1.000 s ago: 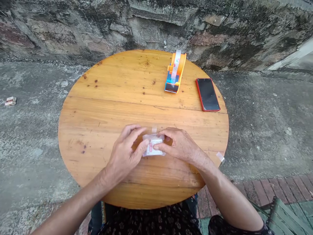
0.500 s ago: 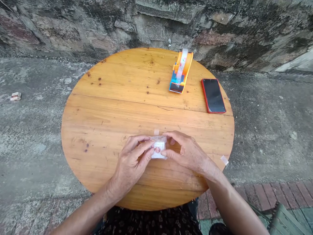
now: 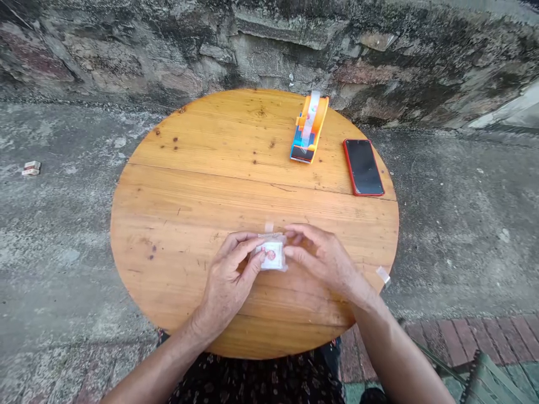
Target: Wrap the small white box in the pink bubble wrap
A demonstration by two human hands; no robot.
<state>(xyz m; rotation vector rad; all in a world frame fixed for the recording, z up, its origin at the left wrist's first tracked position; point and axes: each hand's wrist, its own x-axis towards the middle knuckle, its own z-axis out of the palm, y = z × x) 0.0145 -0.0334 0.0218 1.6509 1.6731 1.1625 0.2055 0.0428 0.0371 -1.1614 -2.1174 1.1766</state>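
A small white packet in clear plastic [image 3: 274, 259], with reddish round marks showing through, lies near the front middle of the table. My left hand [image 3: 231, 269] grips its left side, thumb on top and fingers along the upper edge. Just off the packet's right edge is my right hand [image 3: 318, 255], its thumb and fingers apart with nothing seen between them. A short strip of clear tape [image 3: 269, 226] sticks out on the wood right behind the packet.
The round wooden table [image 3: 202, 196] carries an orange and blue tape dispenser [image 3: 309, 129] at the back and a red-cased phone [image 3: 364, 167] at the right. A tape piece [image 3: 383, 275] hangs at the right edge. Behind stands a stone wall [image 3: 269, 50].
My right hand has let go of the packet's right side and drawn slightly away to the right. My left hand keeps its hold. The view has shifted slightly.
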